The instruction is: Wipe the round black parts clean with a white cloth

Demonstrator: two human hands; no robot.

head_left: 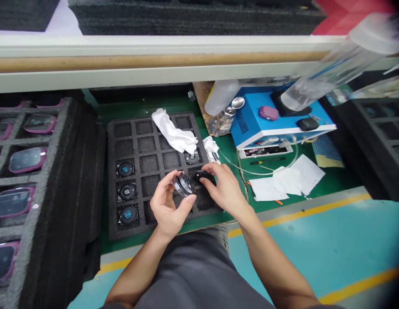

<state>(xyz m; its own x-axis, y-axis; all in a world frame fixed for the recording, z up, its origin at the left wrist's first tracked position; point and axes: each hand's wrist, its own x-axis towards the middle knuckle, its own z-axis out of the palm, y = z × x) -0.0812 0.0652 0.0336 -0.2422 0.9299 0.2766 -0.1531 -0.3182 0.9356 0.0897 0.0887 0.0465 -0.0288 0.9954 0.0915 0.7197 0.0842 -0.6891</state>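
My left hand (170, 208) is closed on round dark parts (184, 185) with silvery rims, which look like two pressed face to face, tilted above the foam tray (143, 171). To its right, my right hand (223, 186) pinches a black part (204, 175) over the tray's right side. Three round black parts (127, 192) lie in the left column of compartments. Another round part (192, 157) sits at the right, partly under a crumpled white cloth (173, 132) lying across the tray.
Left, stacked foam trays (60, 171) hold purple-framed pieces (27, 159). Behind right stand a glass bottle (221, 122) and a blue box (251, 116) carrying a clear cylinder (310, 88). White papers (289, 180) lie right. A shelf edge (154, 77) crosses above.
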